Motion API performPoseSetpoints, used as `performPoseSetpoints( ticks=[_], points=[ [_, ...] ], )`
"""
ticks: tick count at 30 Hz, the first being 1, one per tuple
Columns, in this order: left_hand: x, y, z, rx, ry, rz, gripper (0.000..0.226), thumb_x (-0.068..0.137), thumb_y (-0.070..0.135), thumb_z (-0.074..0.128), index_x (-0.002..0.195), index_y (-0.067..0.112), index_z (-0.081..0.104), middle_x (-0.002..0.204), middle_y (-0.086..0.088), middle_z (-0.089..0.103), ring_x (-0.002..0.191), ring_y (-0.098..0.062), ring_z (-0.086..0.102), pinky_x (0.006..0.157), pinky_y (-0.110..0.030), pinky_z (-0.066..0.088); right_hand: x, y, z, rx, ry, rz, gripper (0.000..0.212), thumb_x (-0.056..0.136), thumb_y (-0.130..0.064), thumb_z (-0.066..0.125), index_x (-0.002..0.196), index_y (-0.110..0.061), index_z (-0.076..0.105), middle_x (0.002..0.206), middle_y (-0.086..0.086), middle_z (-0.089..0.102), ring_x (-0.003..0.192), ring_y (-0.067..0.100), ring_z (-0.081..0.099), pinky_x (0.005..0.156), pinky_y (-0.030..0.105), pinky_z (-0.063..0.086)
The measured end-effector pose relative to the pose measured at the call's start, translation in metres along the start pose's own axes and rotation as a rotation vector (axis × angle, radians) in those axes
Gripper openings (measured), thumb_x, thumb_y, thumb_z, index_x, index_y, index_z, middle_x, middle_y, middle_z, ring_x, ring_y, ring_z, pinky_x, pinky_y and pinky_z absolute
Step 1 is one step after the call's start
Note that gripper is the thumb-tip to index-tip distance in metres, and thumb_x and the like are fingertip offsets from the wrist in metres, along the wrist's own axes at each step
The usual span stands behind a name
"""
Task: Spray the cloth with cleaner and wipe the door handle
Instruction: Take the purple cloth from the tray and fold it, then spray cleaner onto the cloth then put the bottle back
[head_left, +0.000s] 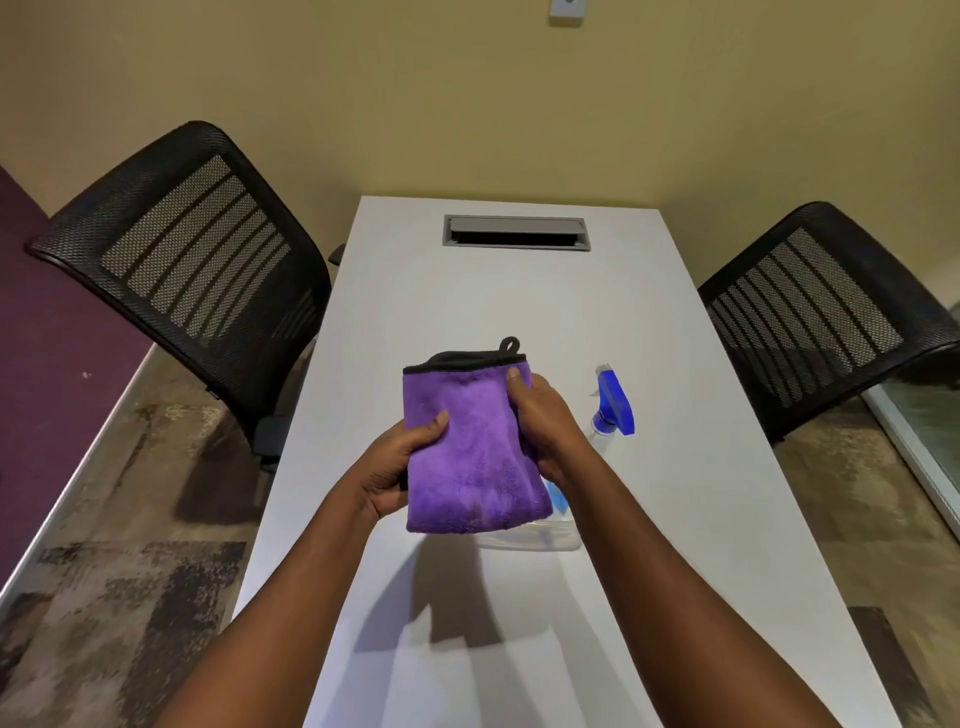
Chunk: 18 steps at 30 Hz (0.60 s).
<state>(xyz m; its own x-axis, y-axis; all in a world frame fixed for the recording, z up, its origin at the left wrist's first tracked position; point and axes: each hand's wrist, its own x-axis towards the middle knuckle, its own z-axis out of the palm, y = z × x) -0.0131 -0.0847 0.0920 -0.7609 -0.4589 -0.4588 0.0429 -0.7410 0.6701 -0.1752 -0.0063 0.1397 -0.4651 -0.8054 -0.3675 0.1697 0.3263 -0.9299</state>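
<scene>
Over the table (493, 301) between mesh chairs (192, 249), left hand (400, 467) and right hand (545, 421) grip the cloth (472, 457), half-hiding the spray bottle (615, 405).

The folded purple cloth (472, 447), black-edged with a loop at its far edge, is held by the left hand (400, 460) and right hand (540, 423) above a clear, blue-headed spray bottle (616, 408) lying on the worktop (685, 493)

- The cloth (475, 457) is seen as plush, matt purple fabric.
- The spray bottle (613, 402) is made of clear and blue plastic.
- The table (649, 322) is finished smooth, matt white.
</scene>
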Motion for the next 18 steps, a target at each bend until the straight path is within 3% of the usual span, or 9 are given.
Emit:
performPoseSetpoints(
  ticks=[2, 4, 7, 10, 12, 15, 18],
  points=[
    [0.003, -0.006, -0.005, -0.025, 0.042, 0.000, 0.047, 0.076, 0.029, 0.077, 0.117, 0.009, 0.066, 0.115, -0.017, 0.070, 0.105, -0.035, 0.067, 0.079, -0.042, 0.057, -0.004, 0.018, -0.003, -0.156, 0.152, 0.030, 0.041, 0.100, -0.048, 0.035, 0.112, -0.015, 0.056, 0.096, 0.003, 0.061, 0.081, 0.015, 0.058, 0.066, 0.026, 0.045],
    [0.007, -0.008, -0.012, -0.057, 0.073, 0.020, 0.052, 0.076, 0.030, 0.076, 0.122, 0.008, 0.063, 0.118, -0.016, 0.069, 0.108, -0.034, 0.067, 0.081, -0.043, 0.057, -0.019, 0.048, -0.007, -0.269, 0.419, -0.092, 0.029, 0.100, -0.038, 0.042, 0.103, -0.012, 0.056, 0.092, 0.002, 0.062, 0.078, 0.015, 0.058, 0.065, 0.023, 0.044],
    [0.011, -0.009, -0.022, -0.042, 0.102, 0.047, 0.058, 0.077, 0.033, 0.076, 0.127, 0.009, 0.059, 0.123, -0.015, 0.067, 0.112, -0.032, 0.065, 0.082, -0.042, 0.057, -0.043, 0.091, -0.019, -0.191, 0.735, -0.174, 0.018, 0.094, -0.023, 0.058, 0.082, -0.012, 0.049, 0.079, 0.004, 0.057, 0.073, 0.023, 0.056, 0.065, 0.025, 0.043],
    [0.015, -0.008, -0.028, -0.015, 0.102, 0.046, 0.058, 0.076, 0.035, 0.077, 0.125, 0.010, 0.061, 0.125, -0.016, 0.066, 0.112, -0.033, 0.065, 0.081, -0.042, 0.057, -0.040, 0.115, -0.044, -0.133, 0.896, -0.131, 0.024, 0.086, -0.016, 0.069, 0.089, -0.007, 0.048, 0.089, 0.007, 0.051, 0.085, 0.032, 0.055, 0.071, 0.031, 0.045],
    [0.017, -0.008, -0.029, 0.000, 0.101, 0.038, 0.057, 0.076, 0.035, 0.077, 0.125, 0.011, 0.061, 0.125, -0.017, 0.065, 0.111, -0.034, 0.065, 0.082, -0.043, 0.057, -0.029, 0.121, -0.059, -0.157, 0.897, -0.121, 0.044, 0.079, -0.020, 0.078, 0.106, -0.002, 0.049, 0.103, 0.007, 0.048, 0.095, 0.029, 0.053, 0.079, 0.038, 0.050],
    [0.019, -0.009, -0.028, 0.000, 0.114, 0.022, 0.062, 0.075, 0.039, 0.077, 0.127, 0.011, 0.059, 0.126, -0.017, 0.065, 0.112, -0.034, 0.064, 0.083, -0.043, 0.057, -0.011, 0.122, -0.076, -0.242, 0.699, -0.121, 0.075, 0.074, -0.027, 0.083, 0.132, -0.004, 0.042, 0.125, 0.007, 0.047, 0.114, 0.022, 0.050, 0.096, 0.040, 0.048],
    [0.018, -0.010, -0.027, -0.032, 0.127, -0.001, 0.061, 0.076, 0.046, 0.074, 0.125, 0.011, 0.061, 0.124, -0.016, 0.066, 0.112, -0.034, 0.065, 0.081, -0.043, 0.057, 0.010, 0.121, -0.090, -0.201, 0.487, -0.105, 0.076, 0.076, -0.029, 0.081, 0.139, -0.012, 0.041, 0.132, 0.001, 0.052, 0.120, 0.016, 0.049, 0.101, 0.037, 0.044]
  ],
)
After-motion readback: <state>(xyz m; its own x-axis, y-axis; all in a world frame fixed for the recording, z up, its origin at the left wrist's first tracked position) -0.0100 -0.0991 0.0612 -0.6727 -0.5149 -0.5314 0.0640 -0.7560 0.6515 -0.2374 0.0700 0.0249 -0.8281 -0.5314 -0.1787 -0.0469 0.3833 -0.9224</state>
